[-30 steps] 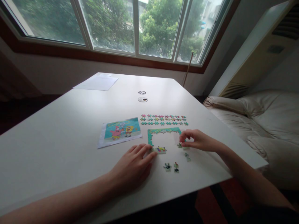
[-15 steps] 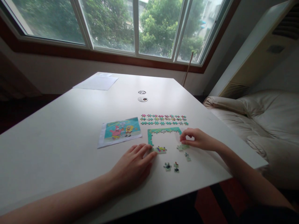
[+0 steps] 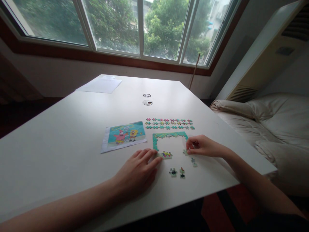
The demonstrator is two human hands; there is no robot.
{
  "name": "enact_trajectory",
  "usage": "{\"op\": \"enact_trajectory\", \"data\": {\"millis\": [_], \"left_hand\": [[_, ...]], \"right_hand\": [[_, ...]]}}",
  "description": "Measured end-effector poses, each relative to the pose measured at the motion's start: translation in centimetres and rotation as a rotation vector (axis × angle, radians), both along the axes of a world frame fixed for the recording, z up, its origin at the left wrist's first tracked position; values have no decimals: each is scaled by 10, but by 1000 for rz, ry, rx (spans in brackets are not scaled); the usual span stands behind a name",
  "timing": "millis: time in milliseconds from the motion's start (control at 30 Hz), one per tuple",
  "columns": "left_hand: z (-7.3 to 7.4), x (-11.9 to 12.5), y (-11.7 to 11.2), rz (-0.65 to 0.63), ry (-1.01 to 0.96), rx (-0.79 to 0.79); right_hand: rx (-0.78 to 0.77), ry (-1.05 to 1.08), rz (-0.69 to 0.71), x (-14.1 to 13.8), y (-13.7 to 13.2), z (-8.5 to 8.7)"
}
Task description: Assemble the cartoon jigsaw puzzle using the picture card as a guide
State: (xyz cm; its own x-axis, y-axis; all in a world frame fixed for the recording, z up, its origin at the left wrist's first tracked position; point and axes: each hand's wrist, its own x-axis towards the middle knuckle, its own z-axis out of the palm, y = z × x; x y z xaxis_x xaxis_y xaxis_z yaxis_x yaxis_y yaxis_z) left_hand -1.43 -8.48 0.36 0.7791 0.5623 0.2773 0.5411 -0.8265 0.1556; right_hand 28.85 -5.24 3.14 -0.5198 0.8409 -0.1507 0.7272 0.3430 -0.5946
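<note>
Beneath a window (image 3: 116, 30), toward a white table (image 3: 72, 129)'s near right corner, my left hand (image 3: 142, 164) rests, fingers slightly parted, on a partial jigsaw border (image 3: 169, 134), apparently to steady it, while my right hand (image 3: 202, 145)'s fingertips gather at a pale-green piece (image 3: 184, 152), their pinch unclear.

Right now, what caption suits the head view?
Left hand and right hand at opposite lower corners of a partly built puzzle border, beside a printed picture.

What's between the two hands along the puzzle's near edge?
Head view, left to right: the colourful bottom border section by the left hand, a stretch of white tabletop, then a pale green piece by the right hand.
</note>
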Motion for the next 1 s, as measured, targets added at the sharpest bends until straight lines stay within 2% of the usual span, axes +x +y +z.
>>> {"op": "enact_trajectory", "data": {"millis": [433, 600, 700, 867, 1000], "left_hand": [[-1, 1, 1, 4, 29, -14], [-1, 1, 1, 10, 15, -11], [-1, 1, 1, 6, 17, -13], [1, 1, 1, 4, 19, -17], [1, 1, 0, 9, 22, -11]], "right_hand": [[25, 17, -37, 5, 2, 0], [43, -24, 13, 1, 2, -4], [72, -40, 25, 1, 1, 0], [145, -6, 50, 12, 1, 10], [206, -12, 99, 23, 3, 9]]}}
